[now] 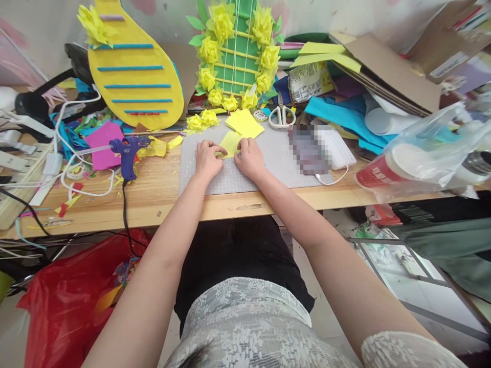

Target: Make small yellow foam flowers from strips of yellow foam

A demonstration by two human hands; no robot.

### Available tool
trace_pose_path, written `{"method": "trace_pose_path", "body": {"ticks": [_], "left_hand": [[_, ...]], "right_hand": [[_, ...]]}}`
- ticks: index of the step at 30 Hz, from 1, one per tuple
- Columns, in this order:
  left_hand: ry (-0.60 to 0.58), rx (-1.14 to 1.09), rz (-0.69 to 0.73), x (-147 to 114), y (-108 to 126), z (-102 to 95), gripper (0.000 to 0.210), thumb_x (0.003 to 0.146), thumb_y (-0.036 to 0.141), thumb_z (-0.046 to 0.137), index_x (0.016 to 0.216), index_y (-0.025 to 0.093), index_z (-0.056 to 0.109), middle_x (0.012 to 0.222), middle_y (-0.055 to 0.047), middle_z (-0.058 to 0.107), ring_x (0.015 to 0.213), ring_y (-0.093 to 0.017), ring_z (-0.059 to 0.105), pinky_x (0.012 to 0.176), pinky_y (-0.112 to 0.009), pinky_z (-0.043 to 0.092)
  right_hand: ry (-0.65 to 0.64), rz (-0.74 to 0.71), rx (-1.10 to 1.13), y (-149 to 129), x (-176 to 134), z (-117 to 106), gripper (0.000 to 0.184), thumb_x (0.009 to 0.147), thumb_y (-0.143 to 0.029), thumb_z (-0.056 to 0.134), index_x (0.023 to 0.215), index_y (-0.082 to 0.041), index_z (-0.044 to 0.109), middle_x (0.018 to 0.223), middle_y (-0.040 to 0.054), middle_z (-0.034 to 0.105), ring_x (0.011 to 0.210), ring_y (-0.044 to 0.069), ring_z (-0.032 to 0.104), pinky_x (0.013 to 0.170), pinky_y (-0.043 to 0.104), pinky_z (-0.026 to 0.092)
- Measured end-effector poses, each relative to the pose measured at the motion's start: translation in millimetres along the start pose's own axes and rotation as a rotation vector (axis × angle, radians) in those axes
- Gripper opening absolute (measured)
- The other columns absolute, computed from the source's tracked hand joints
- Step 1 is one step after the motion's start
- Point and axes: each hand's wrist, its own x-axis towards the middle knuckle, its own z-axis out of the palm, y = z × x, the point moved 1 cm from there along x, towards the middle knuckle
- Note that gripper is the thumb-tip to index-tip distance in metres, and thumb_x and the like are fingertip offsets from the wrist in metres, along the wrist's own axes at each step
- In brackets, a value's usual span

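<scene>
A small square of yellow paper (230,144) lies on the grey cutting mat (276,176) between my hands. My left hand (209,157) grips its left side, thumb and curled fingers pressed together. At its right edge my right hand (250,157) has its fingers closed on the paper too; the fingertips are partly hidden. Just behind lies a stack of brighter yellow paper squares (245,123). Several finished yellow paper flowers (202,120) rest at the mat's back left corner. White-handled scissors (282,117) lie to the right of the stack, near a small round disc (260,115).
At left a blue glue gun (129,153) stands with its cord hanging over the edge. A yellow instrument-shaped board (134,76) and a green flower-trimmed one (238,56) lean at the back. A blurred phone-like object (309,149) and a bagged cup (383,166) sit at right.
</scene>
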Motion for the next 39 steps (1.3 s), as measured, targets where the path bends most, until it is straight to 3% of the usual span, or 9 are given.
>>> {"method": "trace_pose_path", "body": {"ticks": [6, 13, 17, 21, 25, 32, 39], "left_hand": [[-0.037, 0.005, 0.073, 7.9, -17.1, -10.5, 0.053, 0.067, -0.003, 0.043, 0.099, 0.025, 0.074, 0.111, -0.005, 0.067, 0.111, -0.025, 0.055, 0.102, -0.041, 0.04], [-0.052, 0.017, 0.157, 6.9, -23.8, -14.4, 0.041, 0.071, 0.004, 0.046, 0.093, 0.024, 0.074, 0.103, -0.006, 0.07, 0.108, -0.025, 0.056, 0.101, -0.041, 0.041], [-0.062, -0.002, 0.223, 6.1, -22.8, -14.9, 0.055, 0.066, 0.0, 0.045, 0.109, 0.022, 0.07, 0.124, -0.006, 0.064, 0.12, -0.023, 0.052, 0.108, -0.04, 0.038], [-0.196, 0.018, 0.356, 6.4, -20.6, -13.6, 0.065, 0.069, 0.0, 0.042, 0.128, 0.021, 0.06, 0.139, -0.004, 0.057, 0.134, -0.021, 0.043, 0.115, -0.041, 0.03], [-0.217, 0.102, 0.333, 2.8, -17.3, -18.1, 0.059, 0.073, 0.005, 0.045, 0.13, 0.015, 0.059, 0.131, -0.01, 0.062, 0.124, -0.026, 0.051, 0.111, -0.043, 0.035], [-0.181, 0.042, 0.31, -3.5, -15.4, -25.2, 0.065, 0.07, -0.001, 0.037, 0.127, 0.018, 0.061, 0.113, -0.004, 0.072, 0.105, -0.021, 0.058, 0.096, -0.035, 0.046], [-0.192, -0.078, 0.306, -5.5, -12.1, -20.7, 0.068, 0.067, -0.001, 0.038, 0.13, 0.02, 0.054, 0.114, -0.002, 0.072, 0.116, -0.019, 0.057, 0.103, -0.037, 0.043]], "right_hand": [[-0.001, -0.028, 0.086, 5.5, 0.5, -1.5, 0.018, 0.084, -0.015, 0.045, 0.1, -0.016, 0.054, 0.108, 0.0144, 0.055, 0.101, 0.026, 0.051, 0.088, 0.04, 0.045], [-0.045, -0.254, 0.151, 4.6, -5.9, -7.9, 0.023, 0.084, -0.014, 0.045, 0.092, -0.019, 0.066, 0.104, 0.0104, 0.057, 0.103, 0.023, 0.05, 0.092, 0.038, 0.043], [-0.052, -0.217, 0.115, 4.8, -5.7, -7.6, 0.028, 0.08, -0.01, 0.045, 0.095, -0.018, 0.068, 0.104, 0.0109, 0.059, 0.104, 0.024, 0.051, 0.091, 0.039, 0.044], [-0.044, -0.168, 0.102, 6.9, -3.5, -6.5, 0.032, 0.079, -0.008, 0.043, 0.098, -0.017, 0.067, 0.107, 0.012, 0.063, 0.106, 0.026, 0.054, 0.093, 0.04, 0.044], [-0.066, -0.212, 0.131, 7.8, -3.6, -7.3, 0.034, 0.078, -0.008, 0.042, 0.101, -0.017, 0.065, 0.114, 0.0122, 0.064, 0.109, 0.027, 0.057, 0.096, 0.042, 0.044], [-0.081, -0.296, 0.213, 10.5, -2.0, -4.3, 0.038, 0.077, -0.008, 0.041, 0.107, -0.018, 0.061, 0.122, 0.0108, 0.063, 0.114, 0.023, 0.056, 0.101, 0.039, 0.043], [-0.018, -0.245, 0.203, 13.3, 1.4, -0.9, 0.033, 0.08, -0.008, 0.038, 0.099, -0.019, 0.062, 0.113, 0.0103, 0.066, 0.111, 0.024, 0.055, 0.101, 0.041, 0.041]]}}
